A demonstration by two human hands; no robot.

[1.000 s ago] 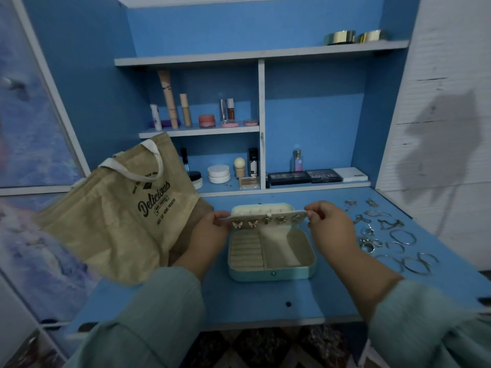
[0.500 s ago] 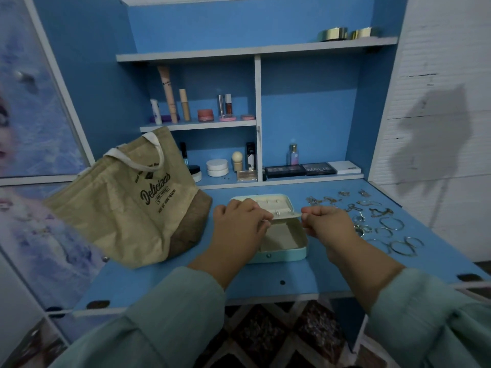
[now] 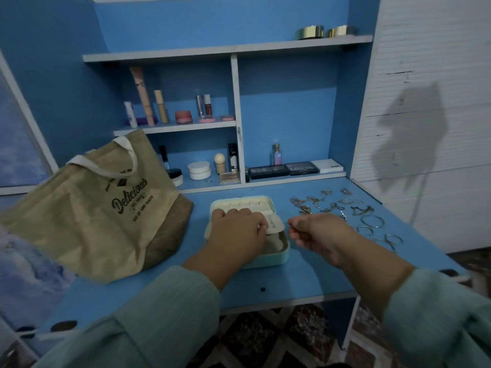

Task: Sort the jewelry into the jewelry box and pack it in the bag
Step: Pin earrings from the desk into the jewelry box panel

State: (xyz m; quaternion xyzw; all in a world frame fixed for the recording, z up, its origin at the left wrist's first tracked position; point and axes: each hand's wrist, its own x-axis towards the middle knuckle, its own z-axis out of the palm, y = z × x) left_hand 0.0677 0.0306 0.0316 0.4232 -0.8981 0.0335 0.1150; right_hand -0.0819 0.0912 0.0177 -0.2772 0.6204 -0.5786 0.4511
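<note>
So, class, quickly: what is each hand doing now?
Left hand: fingers curled on the insert tray in the jewelry box.
Right hand: loosely curled, holding nothing visible.

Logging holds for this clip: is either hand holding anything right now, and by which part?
The left hand holds the cream insert panel over the jewelry box by its left part. The right hand is loosely curled; nothing visible in its grip.
</note>
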